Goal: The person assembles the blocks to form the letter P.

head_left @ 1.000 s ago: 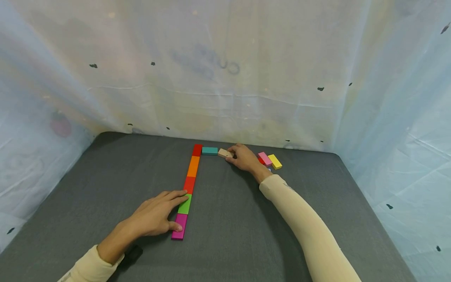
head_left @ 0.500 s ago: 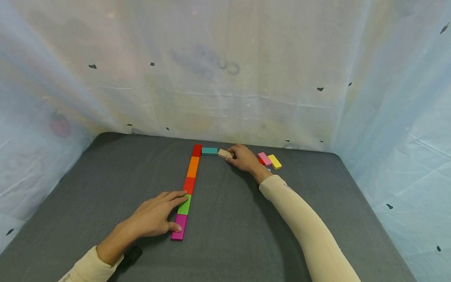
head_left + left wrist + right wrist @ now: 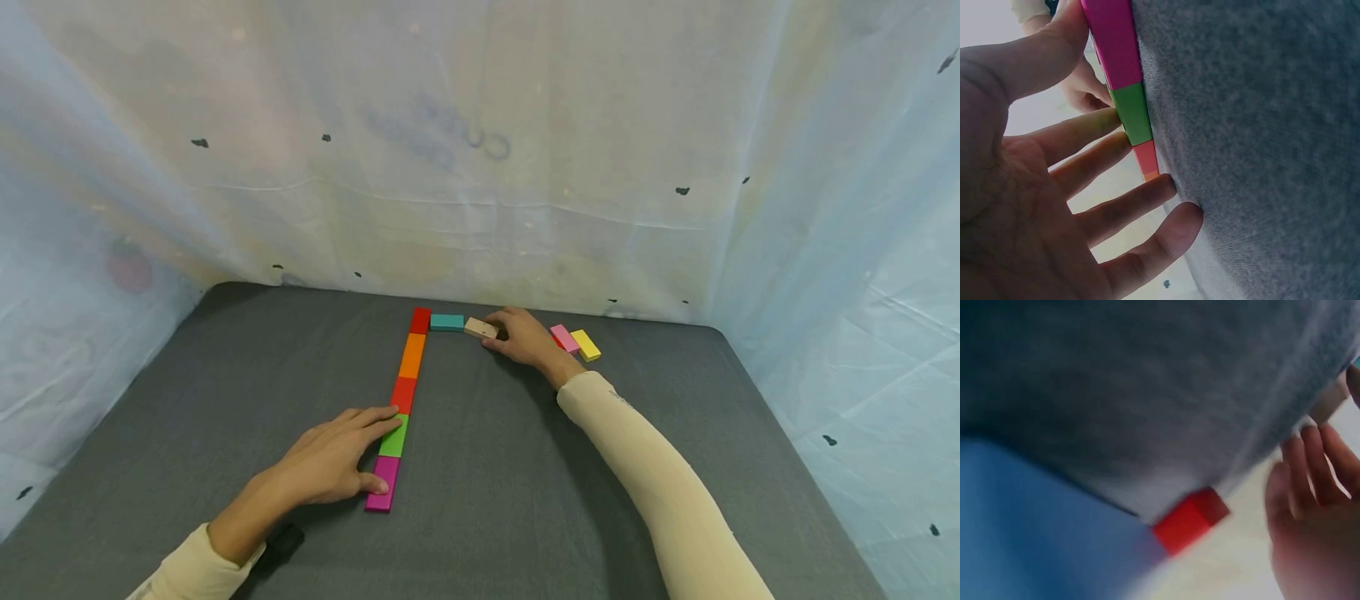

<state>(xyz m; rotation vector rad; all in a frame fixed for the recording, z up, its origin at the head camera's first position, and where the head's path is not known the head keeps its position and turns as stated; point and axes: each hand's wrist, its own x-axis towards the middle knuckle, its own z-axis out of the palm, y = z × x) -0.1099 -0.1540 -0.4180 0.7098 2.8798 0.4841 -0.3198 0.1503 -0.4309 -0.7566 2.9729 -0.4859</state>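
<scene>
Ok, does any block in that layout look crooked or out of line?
Yes: the beige block at the right hand sits slightly askew to the teal block beside it. The column from red to magenta looks straight.

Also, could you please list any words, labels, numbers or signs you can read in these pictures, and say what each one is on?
There is no text that can be read for certain.
Faint dark marks show through the translucent sheet behind the table; too blurred to read.
The coloured blocks, such as the teal block and the yellow block, carry no print.
</scene>
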